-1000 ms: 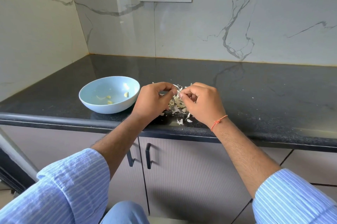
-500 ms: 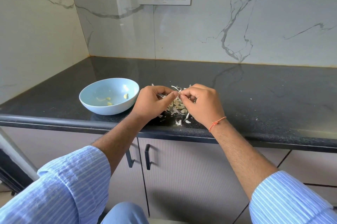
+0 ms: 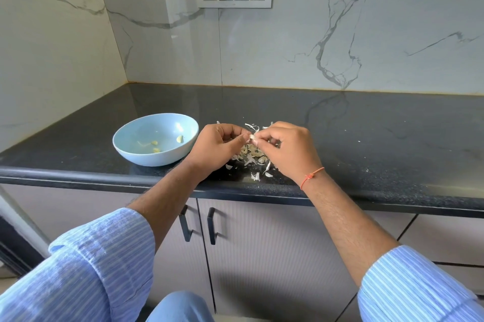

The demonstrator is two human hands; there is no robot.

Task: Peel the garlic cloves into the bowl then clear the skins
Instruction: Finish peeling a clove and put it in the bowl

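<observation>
I see both hands meeting above the counter (image 3: 366,143). My left hand (image 3: 217,147) and right hand (image 3: 286,150) have their fingers curled, pinching one clove (image 3: 252,138) between the fingertips. Right under them lies a heap of skins (image 3: 250,156), loose on the dark top. The bowl (image 3: 157,138) sits just left of the left hand, with a few peeled cloves (image 3: 167,144) in it.
</observation>
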